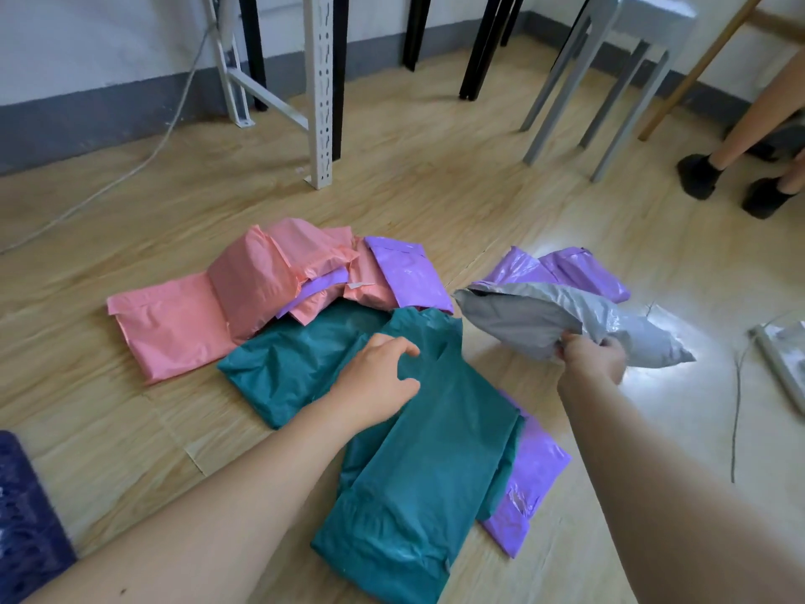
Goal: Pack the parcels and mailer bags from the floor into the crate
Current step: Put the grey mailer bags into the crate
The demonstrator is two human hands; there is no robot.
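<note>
A heap of mailer bags lies on the wooden floor. Pink mailer bags (183, 324) are at the left and purple mailer bags (409, 272) behind them. Two teal mailer bags (431, 464) lie in front, with another purple bag (531, 477) under their right edge. My right hand (592, 355) is shut on a grey mailer bag (544, 320) and holds it lifted above the floor, in front of more purple bags (579, 268). My left hand (379, 377) rests on the teal bags, fingers spread and curled. A dark blue perforated crate (26, 525) shows at the bottom left edge.
A white metal rack post (320, 89), black table legs (483, 45) and a grey stool (610, 80) stand behind the heap. A cable (143, 159) trails along the floor at left. Another person's legs and black shoes (701, 176) are at the far right. A white object (784, 359) lies at the right edge.
</note>
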